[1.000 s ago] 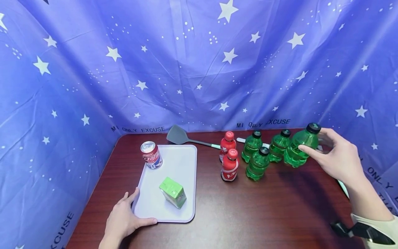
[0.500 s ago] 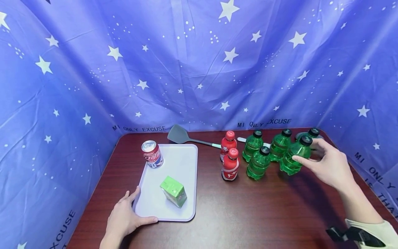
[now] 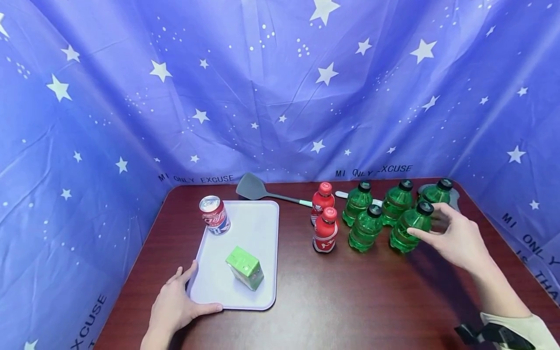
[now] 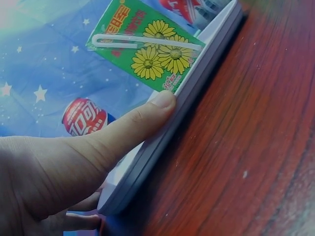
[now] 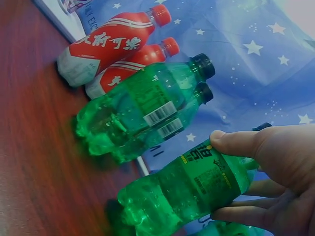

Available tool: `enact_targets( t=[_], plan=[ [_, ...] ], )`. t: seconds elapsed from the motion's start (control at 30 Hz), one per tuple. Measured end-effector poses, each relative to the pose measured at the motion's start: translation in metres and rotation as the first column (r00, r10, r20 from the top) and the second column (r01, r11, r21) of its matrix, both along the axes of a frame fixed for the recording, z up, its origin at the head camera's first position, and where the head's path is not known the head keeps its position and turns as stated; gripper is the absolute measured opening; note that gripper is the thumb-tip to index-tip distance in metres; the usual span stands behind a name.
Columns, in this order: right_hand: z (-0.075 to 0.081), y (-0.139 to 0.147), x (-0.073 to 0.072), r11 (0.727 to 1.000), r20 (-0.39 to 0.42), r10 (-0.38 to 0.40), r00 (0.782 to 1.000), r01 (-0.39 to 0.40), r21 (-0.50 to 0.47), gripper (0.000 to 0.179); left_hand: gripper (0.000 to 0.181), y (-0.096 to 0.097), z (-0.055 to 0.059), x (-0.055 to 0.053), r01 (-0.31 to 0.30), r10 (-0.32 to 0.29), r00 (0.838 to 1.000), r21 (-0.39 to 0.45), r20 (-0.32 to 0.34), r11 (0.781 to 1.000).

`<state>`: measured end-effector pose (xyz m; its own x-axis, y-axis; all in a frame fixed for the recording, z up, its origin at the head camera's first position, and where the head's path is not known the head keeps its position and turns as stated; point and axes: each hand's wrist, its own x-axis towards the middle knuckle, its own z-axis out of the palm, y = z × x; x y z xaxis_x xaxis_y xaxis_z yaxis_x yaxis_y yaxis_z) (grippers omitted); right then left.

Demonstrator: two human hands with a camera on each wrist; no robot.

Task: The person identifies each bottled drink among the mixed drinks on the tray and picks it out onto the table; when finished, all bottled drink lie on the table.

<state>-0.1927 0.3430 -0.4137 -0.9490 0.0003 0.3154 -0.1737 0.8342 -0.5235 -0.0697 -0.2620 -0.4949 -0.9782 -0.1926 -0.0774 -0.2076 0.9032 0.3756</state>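
Observation:
My right hand grips a green plastic soda bottle with a black cap, thumb on its near side and fingers behind. The bottle is upright, at or just over the table; I cannot tell whether its base touches. Several more green bottles stand beside and behind it. My left hand rests at the near left corner of a pale tray, its thumb straight along the front rim. On the tray are a green drink carton, with a straw, and a red soda can.
Two red soda bottles stand between the tray and the green bottles. A grey spatula lies at the back. Behind the green bottles lie a white handle and a partly hidden grey thing. A starry curtain encloses the table.
My right hand has brought the gripped green bottle down and toward me, slightly left, into the near row beside another green bottle. My left hand has stayed at the tray.

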Motion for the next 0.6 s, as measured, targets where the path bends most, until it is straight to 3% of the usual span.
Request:
enact_targets(
  t=[0.2, 0.6],
  plan=[
    [-0.009, -0.001, 0.004, 1.0, -0.006, -0.002, 1.0, 0.001, -0.022, 0.064, 0.145, -0.001, 0.003, 0.001, -0.002, 0.002, 1.0, 0.002, 0.001, 1.0],
    [-0.012, 0.0, 0.003, 0.999, 0.003, 0.039, 0.999, -0.039, -0.02, 0.063, 0.144, -0.001, 0.004, 0.004, 0.005, -0.005, 1.0, -0.007, 0.001, 1.0]
  ],
)
